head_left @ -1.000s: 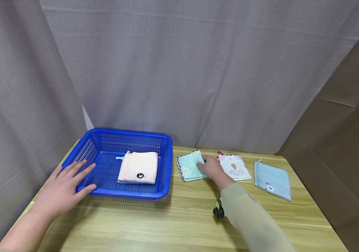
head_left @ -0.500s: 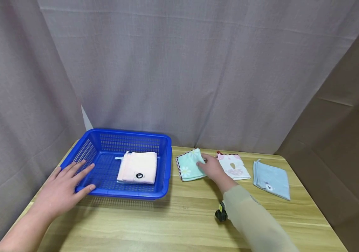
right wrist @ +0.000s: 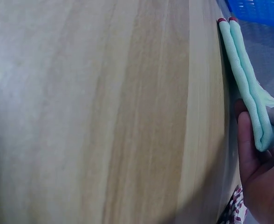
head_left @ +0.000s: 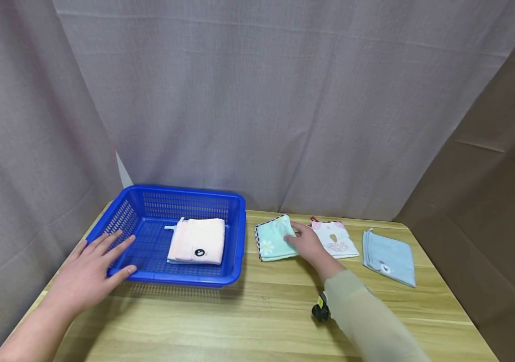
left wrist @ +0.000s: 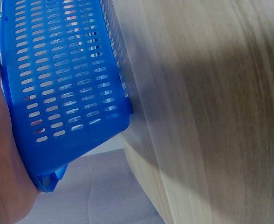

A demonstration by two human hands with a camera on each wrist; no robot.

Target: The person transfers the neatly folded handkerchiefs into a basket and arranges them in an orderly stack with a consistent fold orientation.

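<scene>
My right hand (head_left: 308, 243) pinches the right edge of a folded mint-green towel (head_left: 272, 240) with daisies and a checked border. In the right wrist view the thumb and fingers lie on either side of the folded towel (right wrist: 245, 84). My left hand (head_left: 86, 271), fingers spread, rests on the near left corner of a blue plastic basket (head_left: 241, 241). The left wrist view shows the hand (left wrist: 5, 163) against the basket's rim. Inside the basket, toward its right, lies a folded pale pink towel (head_left: 203, 236) with a round black mark, over something light blue.
Right of my right hand lies a white-and-pink towel (head_left: 336, 240) with a red edge. Farther right is a folded light blue towel (head_left: 390, 259). A black device (head_left: 320, 310) hangs at my right wrist. Grey curtain (head_left: 257, 100) stands behind the wooden table (head_left: 221, 322).
The mint-green towel's far edge lifts slightly, then settles a little lower and to the right, with my right hand holding it. My left hand stays on the basket.
</scene>
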